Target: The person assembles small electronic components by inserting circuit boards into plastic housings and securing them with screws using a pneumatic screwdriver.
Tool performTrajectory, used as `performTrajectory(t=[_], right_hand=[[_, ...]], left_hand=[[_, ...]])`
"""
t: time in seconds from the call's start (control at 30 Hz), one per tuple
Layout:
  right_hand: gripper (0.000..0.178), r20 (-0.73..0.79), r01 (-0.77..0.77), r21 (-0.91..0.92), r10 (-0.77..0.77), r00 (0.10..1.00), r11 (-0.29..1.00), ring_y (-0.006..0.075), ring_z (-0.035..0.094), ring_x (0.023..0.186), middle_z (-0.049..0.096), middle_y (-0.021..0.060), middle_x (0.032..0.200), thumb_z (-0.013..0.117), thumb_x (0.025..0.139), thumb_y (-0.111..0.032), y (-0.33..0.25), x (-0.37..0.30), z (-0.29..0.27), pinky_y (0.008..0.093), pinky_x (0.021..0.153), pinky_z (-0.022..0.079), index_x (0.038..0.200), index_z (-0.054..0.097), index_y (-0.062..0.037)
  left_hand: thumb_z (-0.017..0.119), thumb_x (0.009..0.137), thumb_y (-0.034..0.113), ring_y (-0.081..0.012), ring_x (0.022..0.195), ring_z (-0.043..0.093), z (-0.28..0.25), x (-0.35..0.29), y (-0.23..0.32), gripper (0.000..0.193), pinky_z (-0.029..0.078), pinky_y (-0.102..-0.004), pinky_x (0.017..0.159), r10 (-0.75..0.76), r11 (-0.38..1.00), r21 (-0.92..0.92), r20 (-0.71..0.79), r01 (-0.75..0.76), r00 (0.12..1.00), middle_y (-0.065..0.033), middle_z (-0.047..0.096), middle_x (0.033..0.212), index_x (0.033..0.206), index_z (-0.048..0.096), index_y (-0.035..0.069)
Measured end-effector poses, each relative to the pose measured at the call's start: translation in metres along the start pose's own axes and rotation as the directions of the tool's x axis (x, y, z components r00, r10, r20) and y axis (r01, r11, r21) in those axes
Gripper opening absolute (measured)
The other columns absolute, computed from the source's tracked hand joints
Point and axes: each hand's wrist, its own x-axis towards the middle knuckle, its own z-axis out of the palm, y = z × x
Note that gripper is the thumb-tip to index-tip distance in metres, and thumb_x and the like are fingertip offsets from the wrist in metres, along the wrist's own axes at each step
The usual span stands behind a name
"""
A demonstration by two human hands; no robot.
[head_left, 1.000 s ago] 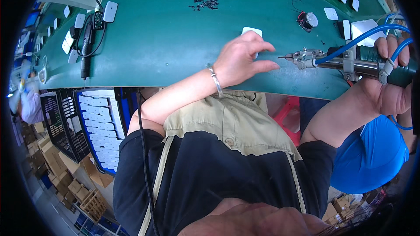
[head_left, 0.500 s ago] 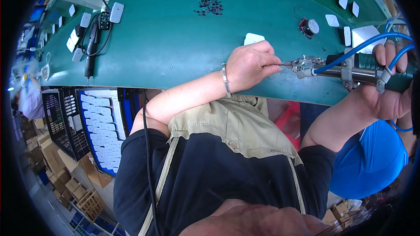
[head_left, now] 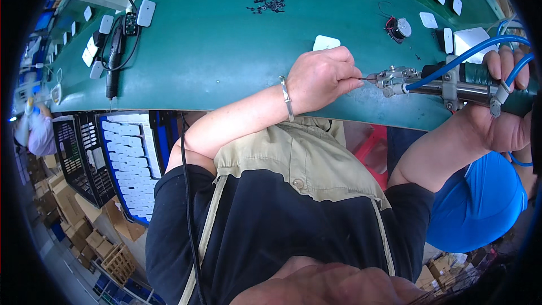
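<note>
My right hand (head_left: 505,124) grips a powered screwdriver (head_left: 474,96) with a green handle, a silver cylinder and blue air hoses (head_left: 460,63), held level and pointing left above the right side of the green bench. At its front, a metal jaw-like nosepiece (head_left: 395,81) has a thin shaft sticking out. My left hand (head_left: 322,82), with a metal band at the wrist, has thumb and fingers pinched at the end of that shaft; the fingers hide what is at the very tip. Just behind the left hand lies a white rounded plate (head_left: 326,42).
A heap of small dark screws (head_left: 268,1) lies far back on the green bench (head_left: 186,39). A round speaker-like part (head_left: 398,28) with wires sits at the back right. A black corded screwdriver (head_left: 115,59) rests at left. A tray of white pieces (head_left: 130,158) stands below the bench's left edge.
Hands, screwdriver and bench things all appear slightly higher in the picture. The left hand keeps its pinch at the shaft end, and the right hand keeps its grip.
</note>
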Motion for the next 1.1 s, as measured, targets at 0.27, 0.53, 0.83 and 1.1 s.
performTrajectory(t=[0.27,0.53,0.83,1.1], right_hand=[[0.027,0.018,-0.085,-0.083,0.087,0.996,0.993,0.0063,0.033,0.039,0.035,-0.0033,0.048,0.047,0.088,-0.034,-0.007,0.001,-0.002,0.0183,0.031,0.03,0.104,0.053,-0.0146],[0.027,-0.249,-0.086,-0.251,0.022,0.968,0.964,0.0075,0.034,0.038,0.041,-0.0021,0.051,0.048,0.087,-0.035,-0.006,0.0,0.025,0.0223,0.028,0.029,0.103,0.052,-0.0137],[0.023,0.044,-0.092,0.018,0.091,0.995,0.996,0.0064,0.038,0.04,0.047,-0.0032,0.058,0.05,0.086,-0.036,0.003,0.002,-0.002,0.022,0.03,0.034,0.096,0.056,-0.0161],[0.024,-0.102,-0.061,-0.087,0.052,0.993,0.994,0.0066,0.039,0.041,0.048,-0.0027,0.059,0.05,0.086,-0.036,0.0,0.0,0.004,0.0215,0.031,0.035,0.097,0.056,-0.0157]], left_hand=[[0.071,0.066,0.008,-0.0158,0.063,0.055,0.012,0.0,-0.013,0.019,0.046,-0.0269,0.054,0.002,0.981,-0.192,-0.015,-0.005,1.0,-0.005,0.058,0.077,0.084,0.065,0.006],[0.069,0.072,0.024,-0.02,0.066,0.053,-0.023,-0.02,-0.042,0.064,0.046,-0.0299,0.063,-0.407,0.893,0.193,-0.039,0.407,0.912,-0.0139,0.052,0.093,0.126,0.037,0.012],[0.067,0.071,0.015,-0.0234,0.08,0.059,0.004,-0.008,-0.035,0.049,0.049,-0.032,0.066,-0.297,0.951,0.131,0.117,0.281,0.948,-0.0117,0.055,0.097,0.116,0.047,0.013],[0.054,0.085,0.012,-0.0145,0.088,0.059,0.002,-0.002,-0.031,0.039,0.053,-0.0286,0.072,-0.528,0.056,-0.711,0.575,0.701,0.625,-0.0051,0.057,0.1,0.121,0.043,0.008]])
